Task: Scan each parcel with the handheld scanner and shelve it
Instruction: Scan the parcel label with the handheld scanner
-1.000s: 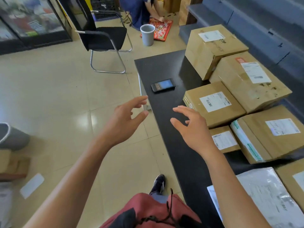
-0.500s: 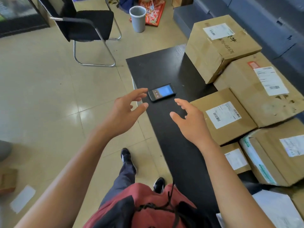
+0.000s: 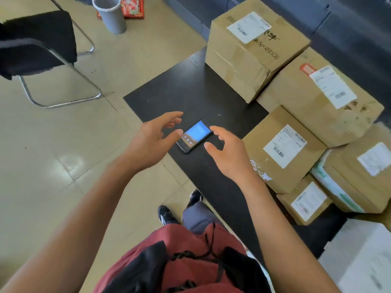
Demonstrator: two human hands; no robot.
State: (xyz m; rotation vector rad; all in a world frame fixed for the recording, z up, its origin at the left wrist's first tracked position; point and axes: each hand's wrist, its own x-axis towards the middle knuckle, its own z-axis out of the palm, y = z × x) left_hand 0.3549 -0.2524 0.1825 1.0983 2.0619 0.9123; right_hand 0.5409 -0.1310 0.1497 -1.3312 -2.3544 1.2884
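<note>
The handheld scanner (image 3: 195, 133) is laid flat on the table (image 3: 169, 96), near its 9 o'clock edge. It is flanked by the left hand (image 3: 154, 140) at 9 o'clock and the right hand (image 3: 228, 153) at 3 o'clock, neither seen touching it. Parcels (image 3: 281, 149) are massed on the table from 1 to 4 o'clock; a chair (image 3: 38, 51) and a bin (image 3: 111, 14) are placed on the floor at 10 to 11 o'clock.

Both hands now flank the scanner (image 3: 195, 133) on the black table (image 3: 182, 92), closer than before: left hand (image 3: 153, 138) with its thumb at its edge, right hand (image 3: 227, 153) just beside it, fingers spread
</note>
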